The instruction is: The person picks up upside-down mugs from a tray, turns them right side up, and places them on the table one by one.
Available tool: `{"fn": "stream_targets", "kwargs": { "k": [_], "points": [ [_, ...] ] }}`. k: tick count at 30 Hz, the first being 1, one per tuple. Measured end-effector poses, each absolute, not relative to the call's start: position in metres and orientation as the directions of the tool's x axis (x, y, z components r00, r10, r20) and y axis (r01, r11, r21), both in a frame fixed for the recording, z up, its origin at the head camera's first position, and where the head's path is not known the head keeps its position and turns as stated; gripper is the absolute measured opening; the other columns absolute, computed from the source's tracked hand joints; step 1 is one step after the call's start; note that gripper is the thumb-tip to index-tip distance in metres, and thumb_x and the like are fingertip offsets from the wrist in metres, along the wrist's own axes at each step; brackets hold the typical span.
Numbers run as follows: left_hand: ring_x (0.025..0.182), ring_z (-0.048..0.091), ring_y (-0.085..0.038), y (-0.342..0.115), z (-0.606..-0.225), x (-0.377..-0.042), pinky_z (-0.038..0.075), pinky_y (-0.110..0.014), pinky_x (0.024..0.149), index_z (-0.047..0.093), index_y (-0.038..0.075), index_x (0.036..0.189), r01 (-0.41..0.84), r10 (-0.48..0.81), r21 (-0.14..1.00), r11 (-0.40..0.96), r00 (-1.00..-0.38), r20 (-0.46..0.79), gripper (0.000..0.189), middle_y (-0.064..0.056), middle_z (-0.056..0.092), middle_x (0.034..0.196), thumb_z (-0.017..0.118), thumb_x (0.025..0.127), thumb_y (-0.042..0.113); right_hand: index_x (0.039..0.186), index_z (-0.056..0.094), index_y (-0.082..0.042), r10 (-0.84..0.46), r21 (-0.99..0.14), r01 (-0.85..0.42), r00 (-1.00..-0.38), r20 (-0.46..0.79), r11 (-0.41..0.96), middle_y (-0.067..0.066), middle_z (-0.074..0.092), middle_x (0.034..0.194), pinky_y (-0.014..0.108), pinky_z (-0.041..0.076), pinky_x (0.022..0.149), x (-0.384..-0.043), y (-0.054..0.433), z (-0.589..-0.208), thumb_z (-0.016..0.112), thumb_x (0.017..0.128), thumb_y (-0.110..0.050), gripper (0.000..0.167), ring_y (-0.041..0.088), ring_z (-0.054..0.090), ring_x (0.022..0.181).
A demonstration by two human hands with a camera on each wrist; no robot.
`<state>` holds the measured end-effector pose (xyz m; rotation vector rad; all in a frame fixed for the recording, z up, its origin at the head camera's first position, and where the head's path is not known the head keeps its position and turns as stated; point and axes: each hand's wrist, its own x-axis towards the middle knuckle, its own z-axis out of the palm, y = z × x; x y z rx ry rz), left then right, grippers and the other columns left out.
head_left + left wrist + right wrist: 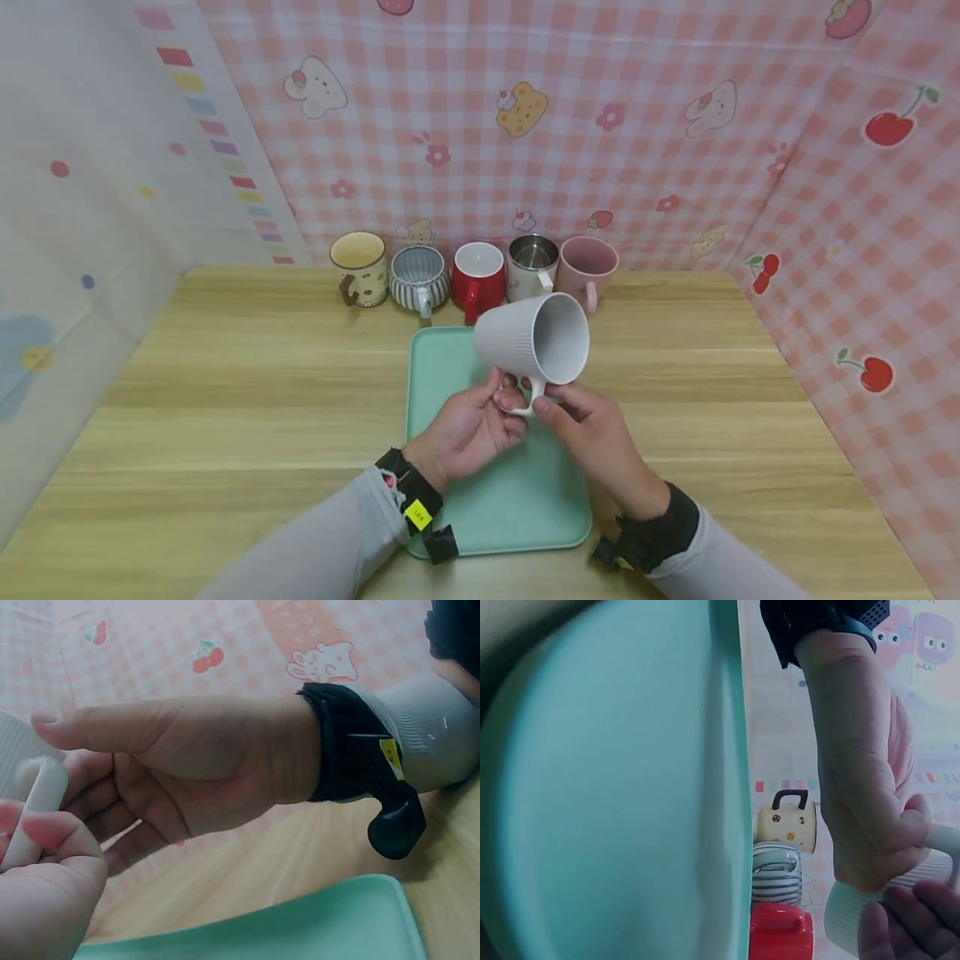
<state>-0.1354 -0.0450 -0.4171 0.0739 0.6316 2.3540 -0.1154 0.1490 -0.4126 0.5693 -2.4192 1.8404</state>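
A white ribbed mug (517, 337) is tilted on its side in the air above the far part of the green tray (517, 508), its mouth toward the right. My left hand (472, 429) pinches its handle between thumb and fingers, seen at the lower left of the left wrist view, where the handle (37, 810) shows. Beside the mouth end, my right hand (600, 442) is extended, thumb near the handle and fingers loosely bent. Whether its fingertips press on the mug I cannot tell. In the right wrist view its fingers (919, 922) partly cover the mug.
Along the back stand a cream mug (360, 268), a grey striped mug (420, 279), a red mug (478, 275), a white mug with a metal inside (532, 267) and a pink mug (588, 265). Patterned cloth (480, 125) hangs behind the wooden table (712, 375).
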Motion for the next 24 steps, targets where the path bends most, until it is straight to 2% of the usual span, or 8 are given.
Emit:
{"fn": "stream_targets", "kwargs": {
  "k": [5, 8, 12, 15, 24],
  "points": [
    [0.085, 0.046, -0.003, -0.043, -0.419, -0.135, 0.042, -0.019, 0.076, 0.043, 0.019, 0.104, -0.578, 0.627, 0.559, -0.594, -0.768, -0.129, 0.027, 0.008, 0.045, 0.09, 0.022, 0.115, 0.033, 0.119, 0.073, 0.004, -0.185, -0.942, -0.26, -0.957, 0.222, 0.211, 0.023, 0.074, 0.117, 0.021, 0.057, 0.086, -0.114, 0.147, -0.411, 0.074, 0.095, -0.006, 0.026, 0.003, 0.069, 0.104],
    [0.091, 0.048, -0.006, -0.043, -0.42, -0.136, 0.044, -0.021, 0.079, 0.041, 0.018, 0.107, -0.557, 0.621, 0.605, -0.57, -0.774, -0.127, 0.025, 0.006, 0.045, 0.096, 0.023, 0.114, 0.034, 0.121, 0.073, 0.005, -0.18, -0.964, -0.19, -0.971, 0.157, 0.186, 0.021, 0.075, 0.117, 0.021, 0.057, 0.086, -0.114, 0.148, -0.408, 0.074, 0.096, -0.007, 0.028, 0.005, 0.069, 0.104],
    [0.101, 0.05, -0.01, -0.042, -0.423, -0.135, 0.046, -0.023, 0.083, 0.046, 0.018, 0.114, -0.513, 0.609, 0.696, -0.503, -0.782, -0.135, 0.028, 0.006, 0.052, 0.108, 0.024, 0.114, 0.036, 0.122, 0.07, 0.008, -0.181, -0.993, -0.07, -0.982, 0.052, 0.092, 0.004, 0.077, 0.11, 0.023, 0.057, 0.086, -0.113, 0.149, -0.403, 0.072, 0.097, -0.009, 0.03, 0.007, 0.068, 0.102],
    [0.106, 0.05, -0.012, -0.041, -0.425, -0.134, 0.046, -0.023, 0.084, 0.05, 0.019, 0.12, -0.493, 0.602, 0.743, -0.453, -0.784, -0.153, 0.031, 0.005, 0.056, 0.116, 0.025, 0.114, 0.036, 0.121, 0.069, 0.01, -0.189, -1.0, -0.022, -0.982, 0.018, 0.02, -0.008, 0.078, 0.104, 0.024, 0.058, 0.086, -0.113, 0.15, -0.401, 0.071, 0.098, -0.01, 0.03, 0.007, 0.069, 0.101],
    [0.099, 0.051, -0.01, -0.037, -0.427, -0.132, 0.046, -0.021, 0.084, 0.059, 0.017, 0.114, -0.508, 0.576, 0.737, -0.446, -0.793, -0.197, 0.033, 0.004, 0.058, 0.108, 0.031, 0.114, 0.035, 0.108, 0.07, -0.006, -0.28, -0.994, 0.041, -0.96, -0.01, -0.103, -0.006, 0.078, 0.099, 0.023, 0.057, 0.078, -0.114, 0.154, -0.399, 0.063, 0.105, -0.015, 0.012, 0.007, 0.067, 0.092]
  ]
}}
